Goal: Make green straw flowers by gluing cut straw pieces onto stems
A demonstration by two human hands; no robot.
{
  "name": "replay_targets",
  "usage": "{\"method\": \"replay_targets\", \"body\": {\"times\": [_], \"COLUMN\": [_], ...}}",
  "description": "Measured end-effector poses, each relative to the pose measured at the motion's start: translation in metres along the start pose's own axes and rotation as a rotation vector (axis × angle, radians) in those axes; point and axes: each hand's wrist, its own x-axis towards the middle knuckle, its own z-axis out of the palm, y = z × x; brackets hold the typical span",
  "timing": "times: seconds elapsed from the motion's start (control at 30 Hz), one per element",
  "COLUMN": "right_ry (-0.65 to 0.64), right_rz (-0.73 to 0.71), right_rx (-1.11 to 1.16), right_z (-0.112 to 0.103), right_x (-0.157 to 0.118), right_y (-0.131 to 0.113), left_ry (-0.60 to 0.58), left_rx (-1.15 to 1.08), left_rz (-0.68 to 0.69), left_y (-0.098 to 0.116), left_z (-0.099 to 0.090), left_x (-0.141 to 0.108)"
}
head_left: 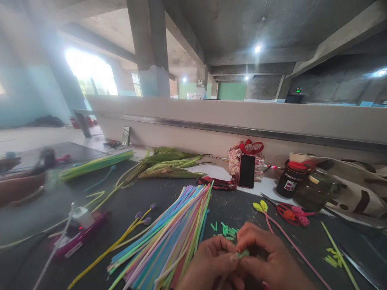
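Note:
My left hand (216, 257) and my right hand (267, 255) meet low in the view, fingers pinched together around a small light-green piece (242, 254). It looks like a bit of pipe cleaner, mostly covered by the fingertips. Just beyond the hands lie several short green cut pieces (228, 230). To the left, a thick bundle of pastel pipe cleaners (169, 233) spreads over the dark table (121, 219). On the right, a pink stem (298, 255) with yellow looped tips (260, 206) runs past my right hand.
Red-handled scissors (286, 213), a dark bottle (290, 179), a glass jar (316, 191) and a phone (247, 171) stand or lie behind. Corn husks (169, 163) lie farther back. A purple power strip (80, 235) sits left, near another person's arm (21, 185). Tweezers (359, 266) lie at right.

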Motion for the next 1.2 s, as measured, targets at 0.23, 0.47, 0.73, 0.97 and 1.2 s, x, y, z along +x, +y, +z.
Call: {"method": "replay_targets", "body": {"times": [0.23, 0.47, 0.73, 0.97, 1.2], "right_ry": [-0.008, -0.010, 0.065, 0.171, -0.082], "right_rz": [0.038, 0.091, 0.222, 0.155, 0.052], "right_rx": [0.086, 0.112, 0.516, 0.209, 0.088], "right_z": [0.005, 0.005, 0.005, -0.007, -0.005], "right_x": [-0.001, -0.002, 0.001, 0.003, 0.001], "right_y": [0.005, -0.003, 0.007, 0.011, -0.003], "left_ry": [0.075, 0.155, 0.230, 0.230, 0.191], "left_rx": [-0.032, -0.141, -0.104, -0.121, -0.087], "left_rz": [-0.054, 0.020, 0.013, 0.000, 0.013], "left_y": [-0.001, 0.002, 0.003, 0.008, 0.007], "left_z": [0.001, 0.017, 0.009, 0.009, 0.010], "left_x": [0.001, -0.004, 0.002, -0.003, -0.003]}}
